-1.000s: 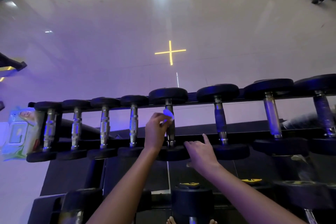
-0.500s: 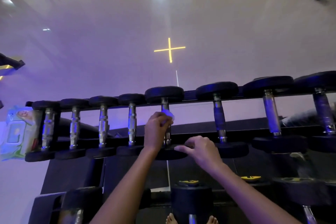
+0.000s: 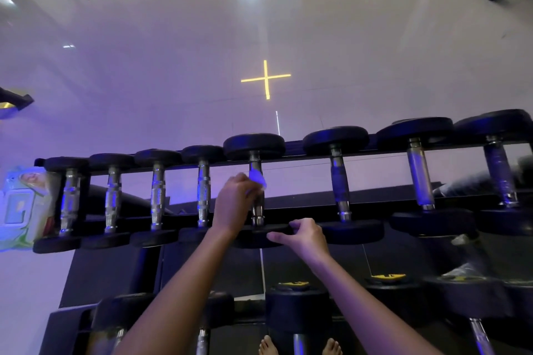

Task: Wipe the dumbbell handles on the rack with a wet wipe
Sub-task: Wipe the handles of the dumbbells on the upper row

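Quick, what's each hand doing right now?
Left hand: closed, holding the wet wipe against a dumbbell handle.
Right hand: closed, gripping that dumbbell's near head.

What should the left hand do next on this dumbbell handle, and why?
Probably slide the wet wipe down the handle toward the near head. The left hand holds the wipe against the handle's upper part, the metal below it shows bare, and the right hand grips that head, seemingly steadying the dumbbell.
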Demonstrator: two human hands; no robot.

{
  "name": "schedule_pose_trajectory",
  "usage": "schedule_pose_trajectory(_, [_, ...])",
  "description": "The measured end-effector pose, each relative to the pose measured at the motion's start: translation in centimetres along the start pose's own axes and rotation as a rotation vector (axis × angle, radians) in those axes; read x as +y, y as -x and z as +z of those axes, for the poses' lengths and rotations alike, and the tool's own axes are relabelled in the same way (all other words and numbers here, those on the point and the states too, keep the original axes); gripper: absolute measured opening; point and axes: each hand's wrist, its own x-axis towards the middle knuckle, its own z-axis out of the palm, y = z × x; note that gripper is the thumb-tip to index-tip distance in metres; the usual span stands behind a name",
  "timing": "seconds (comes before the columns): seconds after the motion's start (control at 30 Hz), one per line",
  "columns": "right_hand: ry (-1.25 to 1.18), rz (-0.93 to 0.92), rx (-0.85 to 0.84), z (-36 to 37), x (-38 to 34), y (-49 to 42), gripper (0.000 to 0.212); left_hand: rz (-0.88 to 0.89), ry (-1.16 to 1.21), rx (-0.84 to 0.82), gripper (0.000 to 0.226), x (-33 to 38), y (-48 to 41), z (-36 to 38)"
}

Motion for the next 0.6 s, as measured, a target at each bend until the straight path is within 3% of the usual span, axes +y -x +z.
schedule_pose_trajectory(0.13, [-0.014,-0.001,0.004,0.0,0.1,-0.2,0.078,0.006,0.022,-0.172,0.014,-0.3,0.6,-0.5])
schedule_pose_trajectory(0.33, [-0.046,0.009,0.02,0.4,0.6,-0.5,0.078,-0.226,0.325,0.119,0.01,0.4,-3.9,0.1])
schedule_pose_trajectory(0.5, [-0.05,0.002,0.009,0.1,0.6,-0.7,0.076,-0.449,0.451,0.025,0.008,-1.6,2.3,0.8])
schedule_pose_trajectory(0.6, [-0.047,0.003,-0.014,0.1,0.7,-1.0,0.075,-0.532,0.689,-0.003,0.012,-2.4,0.8,0.9])
